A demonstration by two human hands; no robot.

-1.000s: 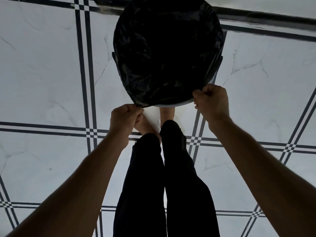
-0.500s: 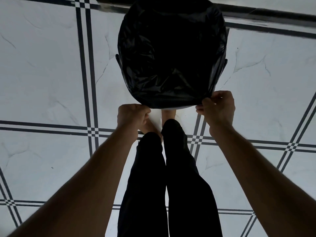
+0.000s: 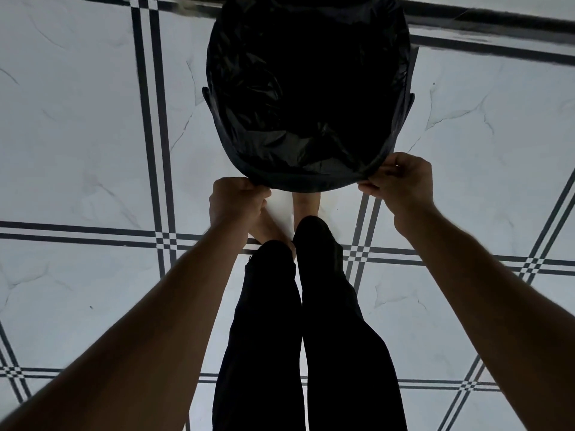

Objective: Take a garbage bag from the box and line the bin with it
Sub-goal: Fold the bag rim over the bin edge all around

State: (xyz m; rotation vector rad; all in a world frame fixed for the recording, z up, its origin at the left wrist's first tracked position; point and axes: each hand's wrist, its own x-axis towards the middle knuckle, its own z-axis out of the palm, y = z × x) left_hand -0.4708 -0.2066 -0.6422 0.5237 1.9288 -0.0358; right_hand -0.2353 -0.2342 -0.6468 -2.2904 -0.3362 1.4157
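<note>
Both arms stretched forward and down, left hand point(image 3: 237, 203) fisted, right hand point(image 3: 401, 181) pinching — fingers apparently closed

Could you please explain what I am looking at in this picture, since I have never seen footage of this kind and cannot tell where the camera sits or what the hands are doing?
There is no machine here: the camera is worn on a person's head and looks straight down, so you see their own two bare arms, dark trouser legs and bare feet on a white tiled floor with dark lines. Just ahead of the feet stands a round bin with a black garbage bag already inside it. The left hand and the right hand each pinch the bag's edge at the near rim, one on each side, fingers closed on the plastic. The edge looks folded over the rim there. The box of bags is not in view.
</note>
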